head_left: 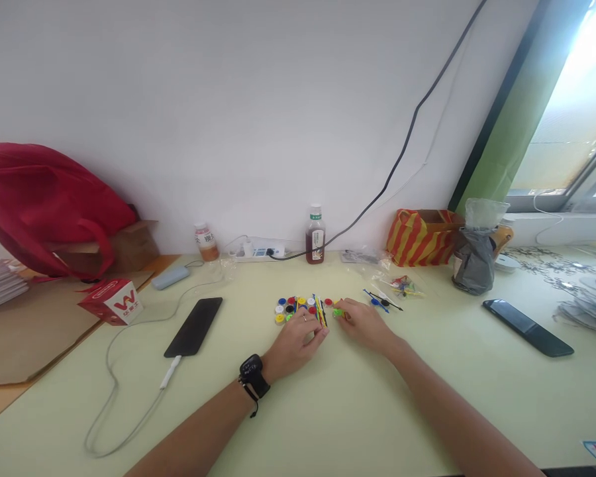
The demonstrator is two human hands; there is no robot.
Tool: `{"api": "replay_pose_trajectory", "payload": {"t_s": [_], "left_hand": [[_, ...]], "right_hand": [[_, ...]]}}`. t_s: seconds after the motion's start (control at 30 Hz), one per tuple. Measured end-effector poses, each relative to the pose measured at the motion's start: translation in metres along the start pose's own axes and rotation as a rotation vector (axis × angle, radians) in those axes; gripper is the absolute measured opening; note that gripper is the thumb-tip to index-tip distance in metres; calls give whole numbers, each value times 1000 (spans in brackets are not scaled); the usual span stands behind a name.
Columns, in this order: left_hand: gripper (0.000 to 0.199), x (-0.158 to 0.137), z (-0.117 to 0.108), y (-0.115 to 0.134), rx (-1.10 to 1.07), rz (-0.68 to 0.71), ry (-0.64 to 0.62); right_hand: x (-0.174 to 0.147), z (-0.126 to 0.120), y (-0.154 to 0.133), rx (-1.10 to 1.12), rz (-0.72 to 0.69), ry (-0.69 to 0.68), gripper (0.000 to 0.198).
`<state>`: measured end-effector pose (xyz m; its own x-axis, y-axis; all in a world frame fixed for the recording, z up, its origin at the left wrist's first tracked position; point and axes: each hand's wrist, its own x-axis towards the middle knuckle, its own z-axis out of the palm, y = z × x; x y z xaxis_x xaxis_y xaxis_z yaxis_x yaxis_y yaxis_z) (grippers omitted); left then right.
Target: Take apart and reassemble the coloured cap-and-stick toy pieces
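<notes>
Small round plastic discs (279,309) in blue, white, yellow, red and black sit in short rows at the middle of the table. My left hand (295,341), with a ring and a black wristwatch (252,372), is over their near edge. Its fingers are closed at the lower end of a bundle of thin coloured plastic sticks (320,308); the grip is partly hidden. My right hand (365,324) pinches a bright green disc (337,313) just right of the bundle. A red disc (328,302) lies close by. Further right are blue and black pointed sticks with discs (379,302).
A dark phone (193,328) on a white cable and a red-white box (112,301) lie left. Behind stand a bottle (315,235) and a power strip (273,250). Right are a bag of coloured pieces (406,286), a striped bag (417,238) and another dark device (526,328).
</notes>
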<state>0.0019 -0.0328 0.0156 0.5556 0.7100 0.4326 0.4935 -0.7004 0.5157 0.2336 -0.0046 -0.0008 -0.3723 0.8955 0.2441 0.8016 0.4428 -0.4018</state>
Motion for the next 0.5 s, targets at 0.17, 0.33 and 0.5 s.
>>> {"api": "replay_pose_trajectory", "payload": {"t_s": [0.17,0.33,0.5], "left_hand": [[38,0,0,1,-4,-9,15],[36,0,1,1,-12,-22,11],[31,1,1,0,-38,-26,18]], "right_hand": [[5,-1,2,-144,102,20,35],[7,5,-4,-223,8,31,42],[8,9,-5,-185,-23,40,25]]}}
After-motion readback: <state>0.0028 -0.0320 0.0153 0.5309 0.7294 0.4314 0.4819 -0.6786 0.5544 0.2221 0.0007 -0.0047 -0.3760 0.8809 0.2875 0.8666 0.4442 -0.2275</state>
